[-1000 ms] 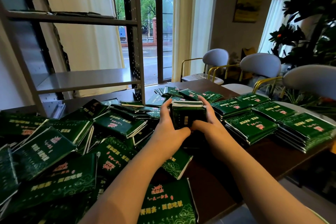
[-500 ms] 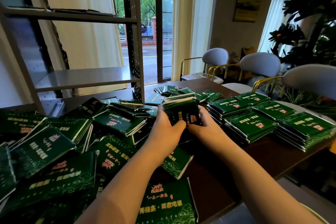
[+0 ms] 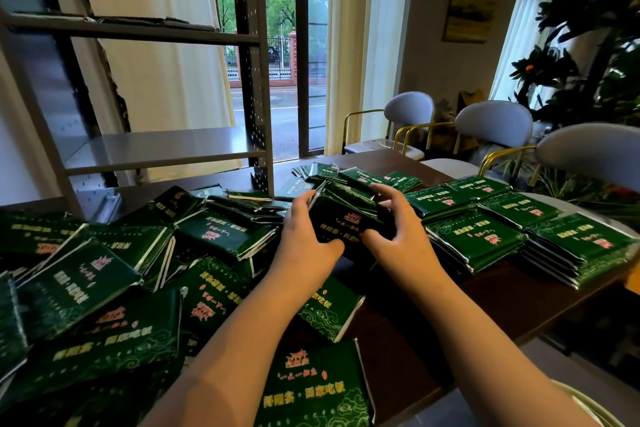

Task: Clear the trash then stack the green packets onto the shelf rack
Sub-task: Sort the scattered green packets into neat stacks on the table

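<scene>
Left hand (image 3: 304,239) and right hand (image 3: 403,236) grasp a stack of green packets (image 3: 346,218) by its sides. Risk: uneven squeeze may let the glossy packets slide apart.

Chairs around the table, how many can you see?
3, all along the table's right side: the farthest chair by the curtain, the middle chair beside it, and the nearest chair at the picture's right edge. Others may sit out of view.
</scene>
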Available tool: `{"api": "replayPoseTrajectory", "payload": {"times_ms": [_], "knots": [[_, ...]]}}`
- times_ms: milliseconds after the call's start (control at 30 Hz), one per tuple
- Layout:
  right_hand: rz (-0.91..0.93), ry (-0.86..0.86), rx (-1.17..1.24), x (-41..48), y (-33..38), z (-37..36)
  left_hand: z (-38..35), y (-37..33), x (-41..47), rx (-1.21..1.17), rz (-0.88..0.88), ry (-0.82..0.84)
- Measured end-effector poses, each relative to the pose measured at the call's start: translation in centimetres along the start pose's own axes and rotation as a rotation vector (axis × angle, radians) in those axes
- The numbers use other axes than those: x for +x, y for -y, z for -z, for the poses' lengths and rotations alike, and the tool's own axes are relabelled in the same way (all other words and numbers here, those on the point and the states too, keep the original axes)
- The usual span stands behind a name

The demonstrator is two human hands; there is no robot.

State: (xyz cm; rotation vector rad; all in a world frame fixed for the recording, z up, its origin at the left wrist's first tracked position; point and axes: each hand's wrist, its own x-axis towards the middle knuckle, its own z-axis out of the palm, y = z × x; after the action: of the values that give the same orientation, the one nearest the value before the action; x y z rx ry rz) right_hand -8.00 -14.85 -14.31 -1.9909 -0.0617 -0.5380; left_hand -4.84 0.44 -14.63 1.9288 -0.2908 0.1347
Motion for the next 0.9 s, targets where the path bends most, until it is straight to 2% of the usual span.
{"api": "replayPoseTrajectory", "payload": {"times_ms": [200,333,533,600,767,900], "knots": [[-0.066,0.002,0.169,0.6,-0.7,0.2,-0.1,0.3,0.2,0.026,0.058,0.027],[-0.143,-0.013,0.276,0.8,-0.7,0.4,0.1,0.1,0.1,0.041,0.022,0.007],[-0.251,0.092,0.331,1.0,-0.6,0.2,0.1,0.4,0.4,0.025,0.008,0.009],[-0.234,0.076,0.345,1.1,-0.9,0.1,0.1,0.3,0.2,0.042,-0.014,0.006],[-0.058,-0.048,0.277,0.8,-1.1,0.0,0.2,0.1,-0.1,0.066,-0.067,-0.002],[-0.128,0.02,0.302,0.8,-0.9,0.0,-0.1,0.2,-0.2,0.105,-0.044,0.109]]}}
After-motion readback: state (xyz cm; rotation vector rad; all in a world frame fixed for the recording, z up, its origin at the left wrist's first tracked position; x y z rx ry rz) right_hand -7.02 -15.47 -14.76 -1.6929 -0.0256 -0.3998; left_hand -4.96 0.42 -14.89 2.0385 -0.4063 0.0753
